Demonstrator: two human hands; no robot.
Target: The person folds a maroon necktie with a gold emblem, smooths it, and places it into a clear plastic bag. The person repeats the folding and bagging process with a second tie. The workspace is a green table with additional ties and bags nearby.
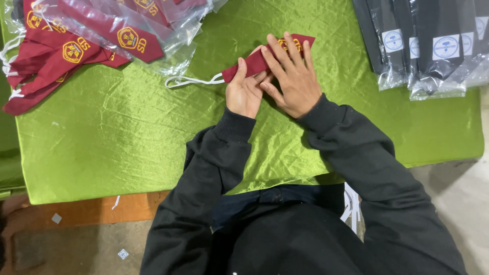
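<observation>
A small maroon necktie (253, 63) with a yellow embroidered emblem and a white elastic loop (191, 81) lies on the shiny green cloth (127, 132). My left hand (244, 91) pinches the tie's narrow end near the elastic. Fingers spread, my right hand (293, 76) lies flat on the wider part of the tie, covering most of the emblem. Both arms wear black sleeves.
A heap of maroon ties (51, 56), some in clear plastic bags (153, 25), sits at the top left. Black ties in clear bags (428, 46) lie at the top right. The cloth's front edge meets an orange surface (102, 209) and a grey floor (458, 188).
</observation>
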